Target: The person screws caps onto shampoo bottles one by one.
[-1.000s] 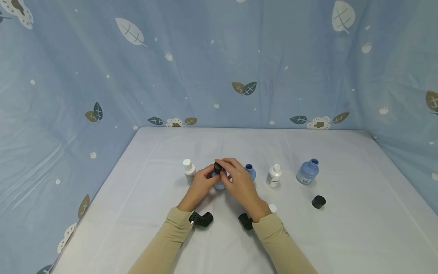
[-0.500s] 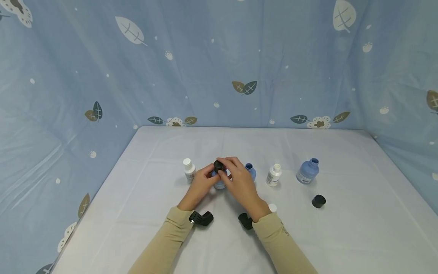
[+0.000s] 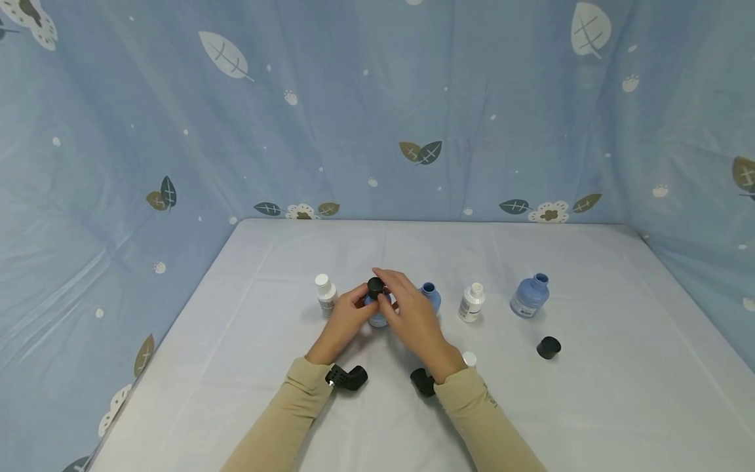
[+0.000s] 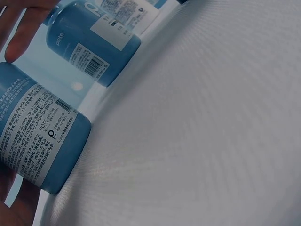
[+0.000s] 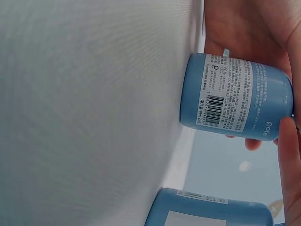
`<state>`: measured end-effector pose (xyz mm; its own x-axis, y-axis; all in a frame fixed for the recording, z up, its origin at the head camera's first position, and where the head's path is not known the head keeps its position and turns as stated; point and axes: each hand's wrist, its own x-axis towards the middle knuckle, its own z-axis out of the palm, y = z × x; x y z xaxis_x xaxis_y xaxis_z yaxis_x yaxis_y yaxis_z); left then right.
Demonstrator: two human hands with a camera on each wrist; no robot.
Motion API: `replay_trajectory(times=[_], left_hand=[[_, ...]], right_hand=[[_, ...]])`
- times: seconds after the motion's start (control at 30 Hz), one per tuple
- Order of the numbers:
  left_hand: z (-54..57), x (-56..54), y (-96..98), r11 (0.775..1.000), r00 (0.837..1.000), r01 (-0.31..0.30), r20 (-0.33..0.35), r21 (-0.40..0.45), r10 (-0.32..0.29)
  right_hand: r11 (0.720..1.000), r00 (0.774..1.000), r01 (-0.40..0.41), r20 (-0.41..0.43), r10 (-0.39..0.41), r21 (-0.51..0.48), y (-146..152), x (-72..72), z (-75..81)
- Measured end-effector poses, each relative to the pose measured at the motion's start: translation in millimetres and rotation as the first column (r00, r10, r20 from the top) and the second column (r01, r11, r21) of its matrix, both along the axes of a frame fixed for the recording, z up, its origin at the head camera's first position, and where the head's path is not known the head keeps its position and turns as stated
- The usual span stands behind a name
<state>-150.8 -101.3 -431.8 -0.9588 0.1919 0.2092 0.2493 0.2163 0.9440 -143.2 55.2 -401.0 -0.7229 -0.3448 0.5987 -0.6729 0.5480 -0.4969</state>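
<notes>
In the head view my left hand [image 3: 345, 324] grips a small blue bottle [image 3: 379, 320] that stands upright at the table's middle. Its black cap [image 3: 375, 287] sits at the neck, with my right hand [image 3: 417, 322] pinching it between thumb and fingers. From the left wrist, the labelled side of this bottle [image 4: 44, 132] faces the camera, and its base is at the white cloth. The right wrist view shows the bottle [image 5: 235, 96] with left fingers curled behind it and a right finger [image 5: 289, 160] near its top. The neck is largely hidden.
A white bottle [image 3: 326, 298] stands left of my hands. Rightward are an uncapped blue bottle [image 3: 432, 298], a white bottle [image 3: 472, 303] and another uncapped blue bottle [image 3: 530, 296]. A loose black cap [image 3: 549, 347] lies at right. A white cap [image 3: 469, 358] shows beside my right wrist.
The right fingers shift slightly about the black cap, the forefinger now a little higher and farther back. The left hand and the bottle hold their place.
</notes>
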Motion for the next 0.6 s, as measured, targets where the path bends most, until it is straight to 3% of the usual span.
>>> replay_trajectory(times=[0.1, 0.3, 0.6], left_hand=[[11.0, 6.7, 1.7, 1.0, 1.0, -0.007, 0.02, -0.009, 0.007], [9.7, 6.5, 0.6, 1.0, 0.999, -0.005, 0.044, -0.009, 0.005], [12.9, 10.7, 1.4, 1.0, 0.999, 0.004, 0.034, 0.009, -0.004]], right_hand=[[1.0, 0.999, -0.019, -0.027, 0.019, 0.008, 0.2, -0.4, 0.0], [0.999, 0.997, -0.043, -0.062, 0.043, 0.011, 0.2, -1.6, -1.2], [0.999, 0.999, -0.031, -0.03, 0.032, 0.005, 0.4, -0.1, -0.2]])
